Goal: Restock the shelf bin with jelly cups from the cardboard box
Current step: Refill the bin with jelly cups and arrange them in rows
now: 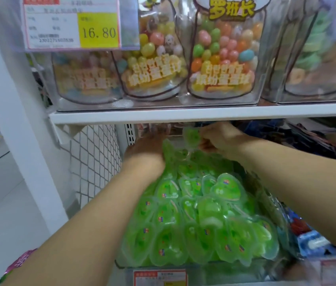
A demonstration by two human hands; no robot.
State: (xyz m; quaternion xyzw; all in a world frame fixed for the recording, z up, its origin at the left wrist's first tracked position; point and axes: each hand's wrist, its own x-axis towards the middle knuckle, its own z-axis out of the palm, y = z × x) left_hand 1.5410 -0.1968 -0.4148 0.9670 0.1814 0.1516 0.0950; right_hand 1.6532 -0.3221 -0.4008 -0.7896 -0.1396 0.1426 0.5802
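A clear shelf bin on the lower shelf is heaped with several green heart-shaped jelly cups. My left hand reaches to the back of the pile, its fingers hidden behind the cups, touching the rear of the heap. My right hand is at the back too, under the upper shelf board, pinching one green jelly cup above the pile. The cardboard box is out of view.
The white shelf board runs just above my hands. It carries clear bins of coloured candy bags and a price tag. A white mesh side panel stands left of the bin. Blue packets lie to the right.
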